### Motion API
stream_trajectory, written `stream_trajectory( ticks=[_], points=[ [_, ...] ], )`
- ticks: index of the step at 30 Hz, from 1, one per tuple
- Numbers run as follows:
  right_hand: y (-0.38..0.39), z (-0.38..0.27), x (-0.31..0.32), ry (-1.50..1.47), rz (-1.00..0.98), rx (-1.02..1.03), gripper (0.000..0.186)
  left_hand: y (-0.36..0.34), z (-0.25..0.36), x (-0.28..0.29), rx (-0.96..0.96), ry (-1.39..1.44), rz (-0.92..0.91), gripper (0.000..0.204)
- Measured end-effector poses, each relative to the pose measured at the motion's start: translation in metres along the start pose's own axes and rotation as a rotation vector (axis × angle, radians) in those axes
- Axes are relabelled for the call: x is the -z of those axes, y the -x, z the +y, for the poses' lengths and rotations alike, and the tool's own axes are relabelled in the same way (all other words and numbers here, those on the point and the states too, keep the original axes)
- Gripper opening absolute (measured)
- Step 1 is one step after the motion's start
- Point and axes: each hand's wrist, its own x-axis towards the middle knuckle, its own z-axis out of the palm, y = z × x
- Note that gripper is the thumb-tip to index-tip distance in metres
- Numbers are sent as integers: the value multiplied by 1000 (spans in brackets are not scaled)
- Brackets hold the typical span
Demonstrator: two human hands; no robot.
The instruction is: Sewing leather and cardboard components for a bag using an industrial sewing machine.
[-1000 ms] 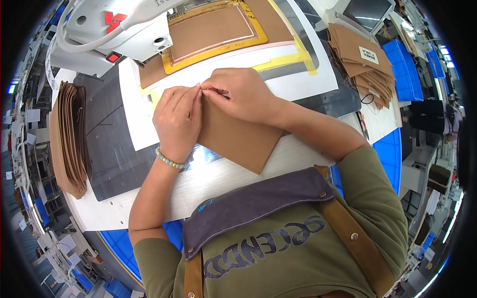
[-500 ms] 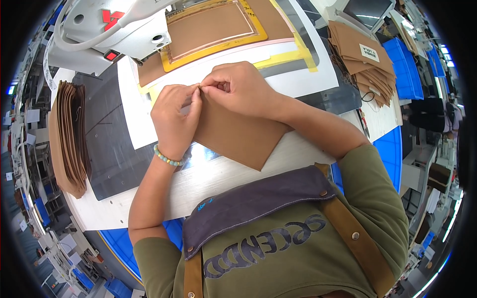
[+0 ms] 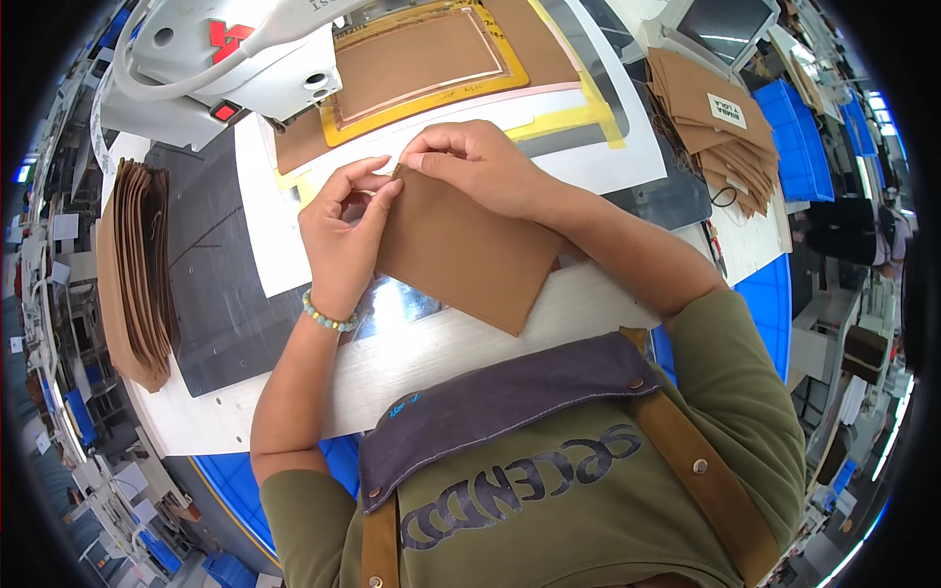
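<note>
A flat brown leather-like panel [image 3: 470, 257] hangs at a slant between my hands, its lowest corner pointing toward me. My left hand [image 3: 345, 211] pinches the panel's upper left corner between thumb and fingers. Close beside it, my right hand [image 3: 480, 167] grips the same corner's edge, fingers curled in and thumb pressed along it. The fingertips of both hands nearly meet; whether anything small is between them cannot be made out. Just beyond lies a yellow frame [image 3: 428, 119] around another brown piece [image 3: 417, 61], on white sheeting [image 3: 257, 211].
A white machine head [image 3: 230, 64] with a red switch overhangs the far left. Stacked brown panels stand at left [image 3: 139, 274]; a brown pile [image 3: 711, 122] lies at right, beside a blue bin [image 3: 792, 142]. A screen [image 3: 725, 29] stands at the far right.
My left fingers have loosened and spread a little at the corner. The right hand has shifted slightly, and more of the panel's upper part shows.
</note>
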Motion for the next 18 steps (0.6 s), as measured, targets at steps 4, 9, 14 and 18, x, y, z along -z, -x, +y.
stream_trajectory(
  ticks=[4,9,14,18],
  points=[
    [2,-1,-2,73,-38,36,25,1,0,-1,-53,42,-22,37],
    [-3,-11,6,81,-55,164,30,1,2,2,-32,69,-1,36],
    [11,-28,45,176,-282,-174,39,-3,1,9,-8,222,127,35],
    [18,-41,63,369,-321,-106,37,-11,3,21,49,308,112,35]
  ],
)
